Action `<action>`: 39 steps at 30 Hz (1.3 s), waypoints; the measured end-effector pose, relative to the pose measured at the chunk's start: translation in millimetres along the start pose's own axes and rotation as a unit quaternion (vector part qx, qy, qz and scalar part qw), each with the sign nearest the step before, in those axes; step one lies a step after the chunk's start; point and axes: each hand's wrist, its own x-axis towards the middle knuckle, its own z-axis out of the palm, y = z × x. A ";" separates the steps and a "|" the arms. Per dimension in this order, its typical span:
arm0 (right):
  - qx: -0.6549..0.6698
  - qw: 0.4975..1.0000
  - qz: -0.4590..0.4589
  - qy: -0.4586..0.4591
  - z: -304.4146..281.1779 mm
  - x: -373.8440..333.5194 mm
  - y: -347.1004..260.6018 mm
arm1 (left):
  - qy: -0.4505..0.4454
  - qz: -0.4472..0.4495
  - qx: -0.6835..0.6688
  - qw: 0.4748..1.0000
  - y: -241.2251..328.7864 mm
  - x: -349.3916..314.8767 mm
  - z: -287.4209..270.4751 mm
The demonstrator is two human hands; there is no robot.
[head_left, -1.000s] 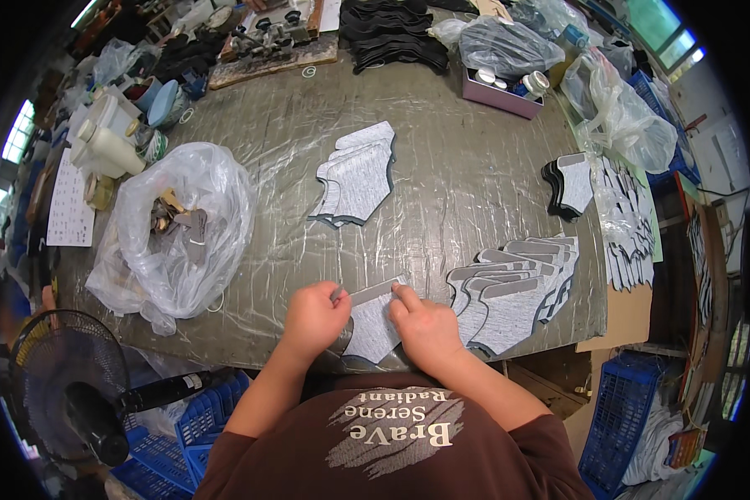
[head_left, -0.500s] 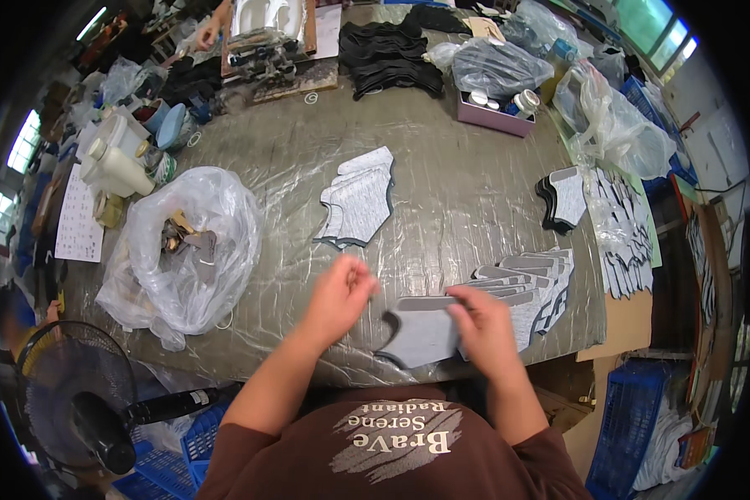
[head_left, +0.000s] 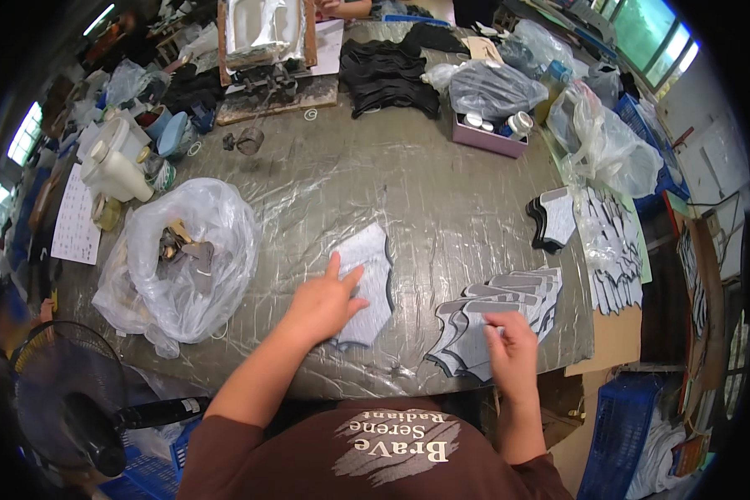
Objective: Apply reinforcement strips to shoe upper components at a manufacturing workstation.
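Note:
My left hand lies with spread fingers on a small stack of grey shoe-upper-shaped cut pieces, dark at the edges. To the right, a fanned pile of similar grey pieces with darker grey bands spreads along the table's near edge. My right hand is over the front of that pile, thumb and forefinger pinched by the right side of the frontmost piece. Whether anything is between those fingertips is hidden.
A clear plastic bag of scraps sits left, near white bottles. Farther off are a framed metal device, black pieces and a pink box. More grey pieces lie right; a fan stands lower left.
My left hand has reached the small stack, which now lies closer to me. My right hand's grey piece has shifted right onto the fanned pile. A person's arm at the far side has moved.

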 end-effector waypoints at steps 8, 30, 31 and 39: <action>0.243 0.933 0.077 -0.254 95.9 10.0 -34.8 | 0.106 0.072 -0.147 0.981 33.9 -66.0 5.4; 0.463 0.785 0.256 -0.324 106.6 1.8 -40.4 | -0.008 0.123 -0.506 0.854 31.3 -67.9 38.3; 0.473 0.781 0.253 -0.319 107.2 1.2 -40.7 | -0.008 0.122 -0.506 0.854 32.0 -69.5 36.4; 0.522 0.715 0.283 -0.369 107.5 -7.3 -29.3 | 0.160 0.240 -0.305 0.908 19.4 -73.8 8.9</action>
